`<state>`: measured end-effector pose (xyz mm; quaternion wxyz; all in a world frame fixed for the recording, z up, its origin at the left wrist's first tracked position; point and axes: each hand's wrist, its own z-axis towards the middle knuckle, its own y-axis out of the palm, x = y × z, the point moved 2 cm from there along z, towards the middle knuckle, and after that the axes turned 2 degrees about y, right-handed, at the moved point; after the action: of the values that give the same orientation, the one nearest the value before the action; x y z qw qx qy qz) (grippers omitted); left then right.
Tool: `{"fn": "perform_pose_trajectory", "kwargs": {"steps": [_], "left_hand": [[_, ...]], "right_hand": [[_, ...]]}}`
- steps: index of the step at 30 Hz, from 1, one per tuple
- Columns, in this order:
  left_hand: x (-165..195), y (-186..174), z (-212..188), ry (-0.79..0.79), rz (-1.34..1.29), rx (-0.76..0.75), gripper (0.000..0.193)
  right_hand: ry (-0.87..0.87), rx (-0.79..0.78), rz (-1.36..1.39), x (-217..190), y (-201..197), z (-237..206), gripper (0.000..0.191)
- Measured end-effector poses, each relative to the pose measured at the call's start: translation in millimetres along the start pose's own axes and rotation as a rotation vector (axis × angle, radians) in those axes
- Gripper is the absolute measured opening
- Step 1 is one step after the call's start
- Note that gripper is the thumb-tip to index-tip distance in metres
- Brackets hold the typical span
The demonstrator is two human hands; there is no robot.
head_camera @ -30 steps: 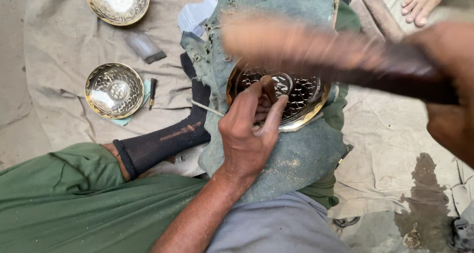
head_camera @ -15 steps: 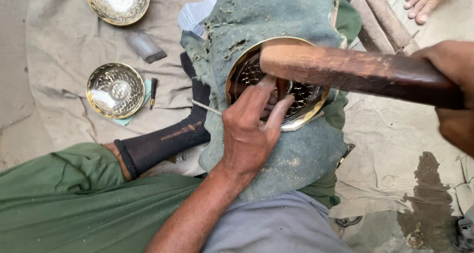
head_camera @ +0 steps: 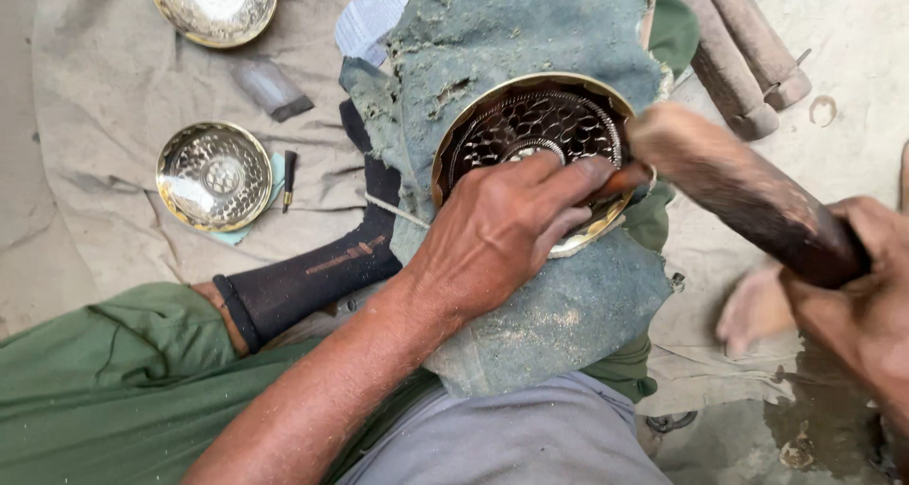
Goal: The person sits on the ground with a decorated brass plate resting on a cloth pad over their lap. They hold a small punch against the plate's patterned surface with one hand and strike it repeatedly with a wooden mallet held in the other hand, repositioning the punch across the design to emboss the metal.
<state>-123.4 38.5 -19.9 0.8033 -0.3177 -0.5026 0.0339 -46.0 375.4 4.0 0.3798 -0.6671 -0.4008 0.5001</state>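
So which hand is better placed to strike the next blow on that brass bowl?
Probably the right hand: it grips the wooden mallet, whose head is at the rim of the brass bowl. The left hand rests on the bowl, apparently pinching a small tool.

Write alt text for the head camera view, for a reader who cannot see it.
A person's left hand steadies a patterned brass bowl on a worn green cloth over their lap, while the right hand swings a wooden mallet at it. Two more brass bowls lie on the ground cloth to the left.
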Motion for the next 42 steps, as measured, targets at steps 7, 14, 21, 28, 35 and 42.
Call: {"fn": "perform_pose_trajectory", "kwargs": {"steps": [7, 14, 21, 28, 35, 42], "left_hand": [[-4.9, -8.9, 19.5, 0.114, -0.022, -0.197, 0.035], [-5.0, -3.9, 39.0, 0.211, 0.076, -0.486, 0.025], [-1.7, -9.9, 28.1, 0.229, 0.051, -0.509, 0.029], [-6.2, -18.9, -3.6, 0.045, -0.098, 0.162, 0.039], [1.4, -10.3, -13.9, -0.113, -0.040, 0.173, 0.042], [9.4, -13.1, -11.5, -0.101, 0.025, 0.148, 0.043]], "right_hand": [[-0.224, 0.290, -0.206, -10.4, 37.0, -26.2, 0.018], [-0.025, 0.510, 0.190, -34.5, 79.1, -50.0, 0.021], [-0.155, 0.528, 0.154, -49.8, 101.7, -58.9, 0.025], [-0.015, 0.354, 0.709, -47.3, 70.3, -42.6, 0.019], [0.174, 0.232, 0.804, -56.2, 21.6, 0.8, 0.036], [0.272, 0.120, 0.460, -104.8, 0.7, 25.5, 0.042]]}}
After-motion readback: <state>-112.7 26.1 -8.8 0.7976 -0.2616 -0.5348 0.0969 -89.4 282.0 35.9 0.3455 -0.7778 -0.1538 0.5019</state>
